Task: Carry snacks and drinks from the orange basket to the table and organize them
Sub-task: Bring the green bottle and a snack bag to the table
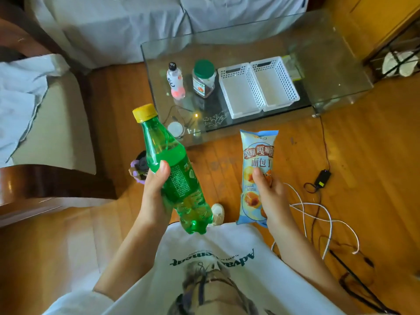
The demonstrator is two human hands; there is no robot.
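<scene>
Head view, left to right.

Far left: armchair (52, 123) with pale cushion and a light blue cloth draped on it, dark wooden arm in front.

Left hand (156, 192): grip clamped round the lower body of a green soda bottle (175, 176), thumb on the label. Bottle has a yellow cap, is tilted with cap up and to the left, and is held in the air above the wooden floor (363, 155), short of the bench.

Glass bench (329, 53) ahead. On it, left to right: a small white drink bottle (175, 81) with black cap, upright; just beside it a clear jar (204, 79) with green lid, upright; then two white perforated baskets (258, 86) side by side, touching along their long sides.

Right hand (270, 196): grip clamped on a light blue snack packet (258, 169), thumb across the front, packet upright in the air, also short of the bench.

Right: white and black cables (318, 214) lie on the floor, with a black adapter (322, 177).
</scene>
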